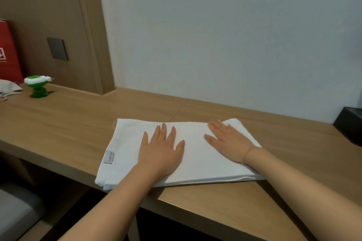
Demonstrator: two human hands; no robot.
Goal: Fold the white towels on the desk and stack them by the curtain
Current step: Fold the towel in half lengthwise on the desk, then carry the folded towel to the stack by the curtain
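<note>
Head view: a folded white towel point(125, 150) is being pressed flat on the counter point(68, 115) by the left hand point(162, 150) and right hand point(229, 141), each grip spread.

I am noting a plain white towel point(195, 152) with grey label point(109, 157), tan wood-grain desk point(78, 119), green-and-white gadget point(38, 86) at ten o'clock, beside a red bag point(8, 53).

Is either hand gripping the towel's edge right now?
No: the left hand and right hand both lie flat, fingers straight, pressing on the folded towel.
</note>
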